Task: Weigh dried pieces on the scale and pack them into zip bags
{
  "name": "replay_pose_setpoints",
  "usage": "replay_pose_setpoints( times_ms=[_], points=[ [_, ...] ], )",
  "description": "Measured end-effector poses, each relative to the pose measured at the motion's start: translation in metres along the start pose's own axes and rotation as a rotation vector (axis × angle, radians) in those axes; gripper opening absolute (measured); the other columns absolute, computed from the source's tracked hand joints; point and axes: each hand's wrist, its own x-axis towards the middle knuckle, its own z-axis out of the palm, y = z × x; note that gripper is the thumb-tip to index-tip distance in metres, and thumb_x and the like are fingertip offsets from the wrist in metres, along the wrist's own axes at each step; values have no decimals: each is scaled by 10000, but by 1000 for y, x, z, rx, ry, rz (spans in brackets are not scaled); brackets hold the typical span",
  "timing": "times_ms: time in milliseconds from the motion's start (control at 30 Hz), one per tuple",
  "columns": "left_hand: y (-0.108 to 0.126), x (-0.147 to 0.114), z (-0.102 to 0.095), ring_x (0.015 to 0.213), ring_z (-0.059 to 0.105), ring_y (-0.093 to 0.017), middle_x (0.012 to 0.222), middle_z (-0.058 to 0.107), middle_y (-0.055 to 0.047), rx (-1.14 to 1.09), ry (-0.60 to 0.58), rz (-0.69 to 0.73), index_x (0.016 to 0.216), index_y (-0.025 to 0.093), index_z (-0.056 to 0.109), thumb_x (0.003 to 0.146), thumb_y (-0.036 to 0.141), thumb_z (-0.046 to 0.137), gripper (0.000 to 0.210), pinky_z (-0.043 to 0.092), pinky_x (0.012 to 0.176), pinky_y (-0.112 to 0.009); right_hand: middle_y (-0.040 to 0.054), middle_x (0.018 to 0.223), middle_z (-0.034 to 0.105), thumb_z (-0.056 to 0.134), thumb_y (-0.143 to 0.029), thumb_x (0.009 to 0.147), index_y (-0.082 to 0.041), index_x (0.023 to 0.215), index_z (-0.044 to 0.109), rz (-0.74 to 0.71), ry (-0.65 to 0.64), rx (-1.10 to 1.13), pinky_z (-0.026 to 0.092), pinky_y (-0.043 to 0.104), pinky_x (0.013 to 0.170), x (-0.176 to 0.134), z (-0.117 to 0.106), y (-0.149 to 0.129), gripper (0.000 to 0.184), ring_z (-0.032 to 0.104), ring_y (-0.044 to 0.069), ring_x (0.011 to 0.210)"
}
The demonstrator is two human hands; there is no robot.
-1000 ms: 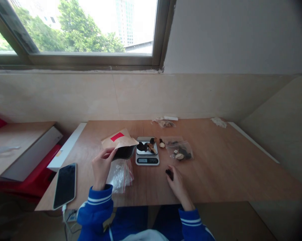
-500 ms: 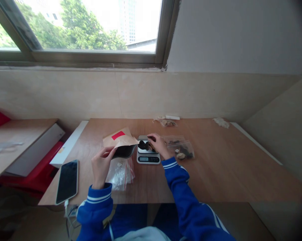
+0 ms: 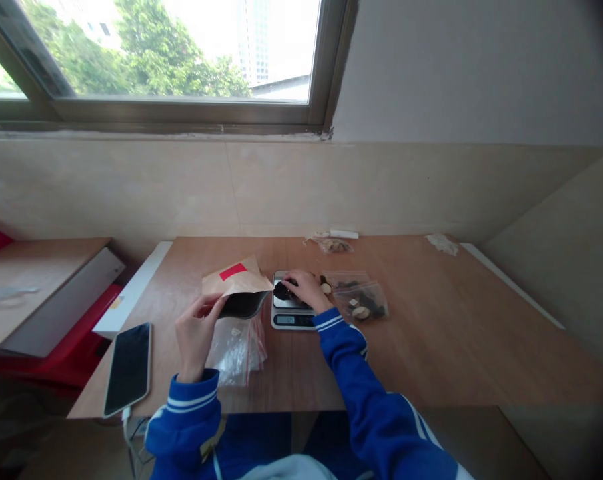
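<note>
In the head view, the left hand [image 3: 199,330] is clamping the edge of a brown paper pouch [image 3: 249,283] between thumb and fingers, and the pouch's dark mouth is gaping toward the person. The right hand [image 3: 306,290] is bending over the kitchen scale [image 3: 294,322], its fingertips meeting the dark dried pieces [image 3: 281,291] lying on the plate; whether it is pinching one, I cannot tell. Clear plastic bags [image 3: 231,350] are lying just below the pouch. Right of the scale, a filled zip bag [image 3: 365,304] is resting on the surface [image 3: 441,327].

Matt paper pouch [image 3: 241,283], wooden table [image 3: 441,333]
</note>
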Motion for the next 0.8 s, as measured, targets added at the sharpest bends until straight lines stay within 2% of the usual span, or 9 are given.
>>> replay_pose_setpoints(
  times_ms=[100, 233, 333, 400, 467, 567, 633, 733, 800],
  points=[
    [-2, 1, -1, 728, 685, -184, 850, 744, -12, 10, 11, -18, 872, 240, 736, 771, 545, 640, 335, 520, 694, -265, 110, 1077, 674, 473, -296, 954, -193, 950, 683, 7, 185, 35, 422, 395, 967, -14, -9, -14, 234, 587, 235, 1063],
    [-1, 3, 1, 715, 690, -187, 845, 747, -13, 0, -10, -33, 867, 241, 738, 764, 547, 648, 336, 526, 688, -263, 85, 981, 654, 387, -295, 980, -228, 941, 666, 17, 354, 196, 451, 399, 932, -46, -20, -73, 290, 582, 231, 1010],
    [3, 6, 4, 700, 694, -187, 806, 744, -10, -9, -53, -36, 869, 240, 742, 756, 540, 657, 332, 529, 673, -255, 57, 960, 651, 399, -259, 972, -267, 972, 668, -155, 206, 334, 491, 387, 899, -67, -13, -127, 269, 599, 214, 984],
    [6, 6, 4, 706, 700, -189, 781, 740, -7, -15, -64, -42, 870, 239, 743, 746, 539, 665, 334, 528, 657, -247, 61, 1118, 639, 393, -242, 974, -280, 1110, 649, -248, 66, 317, 480, 394, 964, -71, 0, -153, 292, 575, 209, 1091],
    [7, 6, 2, 719, 705, -192, 773, 739, -6, -32, -74, -44, 865, 237, 742, 741, 541, 667, 337, 530, 649, -241, 82, 1227, 607, 366, -224, 979, -253, 1229, 599, -265, 25, 248, 447, 422, 1029, -68, 16, -167, 343, 525, 220, 1191],
    [4, 3, -2, 737, 707, -191, 794, 743, -8, -59, -83, -40, 850, 236, 741, 739, 538, 668, 330, 539, 665, -241, 142, 1217, 618, 354, -172, 963, -170, 1256, 582, -196, 38, 117, 422, 482, 1046, -54, 39, -170, 371, 503, 270, 1219],
    [2, 1, -4, 750, 708, -190, 822, 748, -7, -61, -76, -38, 848, 239, 741, 737, 534, 669, 324, 542, 675, -242, 177, 1096, 666, 370, -127, 929, -137, 1172, 625, -112, -11, 52, 479, 490, 951, -43, 51, -164, 352, 574, 304, 1110],
    [2, -1, -4, 726, 707, -191, 810, 748, -6, -46, -74, -41, 836, 241, 744, 730, 537, 669, 323, 544, 658, -245, 158, 873, 710, 415, -85, 867, -145, 1027, 671, 10, -134, 23, 539, 401, 752, -29, 68, -151, 307, 667, 276, 839],
    [4, -1, -3, 710, 708, -193, 786, 747, -3, -32, -86, -40, 826, 243, 746, 724, 536, 673, 319, 548, 651, -246, 120, 816, 716, 434, -76, 845, -168, 983, 675, -7, -165, 87, 535, 349, 730, -20, 79, -142, 293, 675, 237, 770]
  ],
)
